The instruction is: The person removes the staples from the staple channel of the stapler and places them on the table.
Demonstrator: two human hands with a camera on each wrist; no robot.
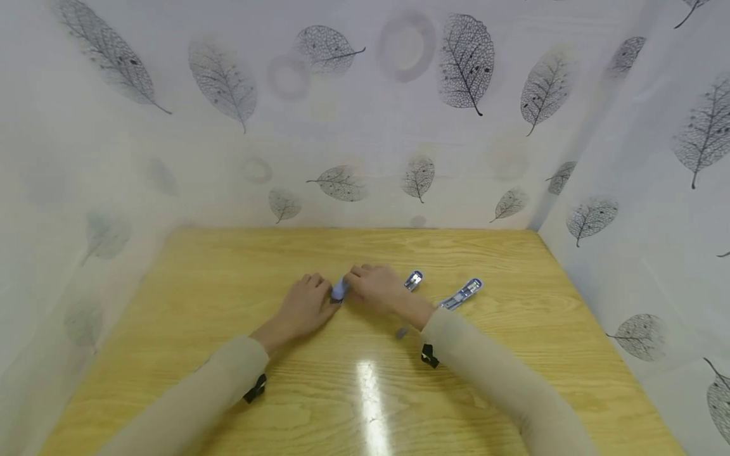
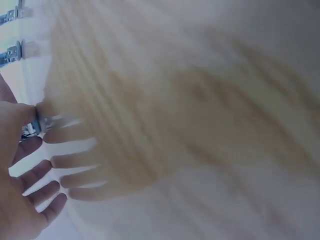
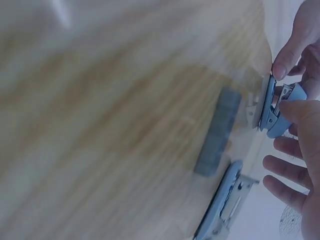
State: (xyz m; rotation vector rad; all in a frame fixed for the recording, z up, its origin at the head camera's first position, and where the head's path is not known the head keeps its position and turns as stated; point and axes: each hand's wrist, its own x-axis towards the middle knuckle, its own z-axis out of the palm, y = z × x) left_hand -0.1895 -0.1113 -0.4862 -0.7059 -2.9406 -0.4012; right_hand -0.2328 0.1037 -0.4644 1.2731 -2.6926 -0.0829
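Between the two hands a small blue stapler (image 1: 339,289) stands close over the wooden table. In the right wrist view its blue cover (image 3: 288,127) is spread away from the base, and metal parts show between them. The left hand (image 1: 305,308) pinches one end of the stapler, its thumb at the base. From the other side the right hand (image 1: 376,286) grips the cover with thumb and index finger, while its other fingers are spread apart. In the left wrist view, the left hand (image 2: 20,172) partly hides the stapler.
Two more blue staplers with exposed metal, a shorter one (image 1: 414,280) and a longer one (image 1: 464,292), lie beyond the right forearm. A grey strip of staples (image 3: 218,132) lies on the table (image 1: 319,392) near the right wrist. Leaf-printed sheets (image 1: 365,126) hang around the table's edges.
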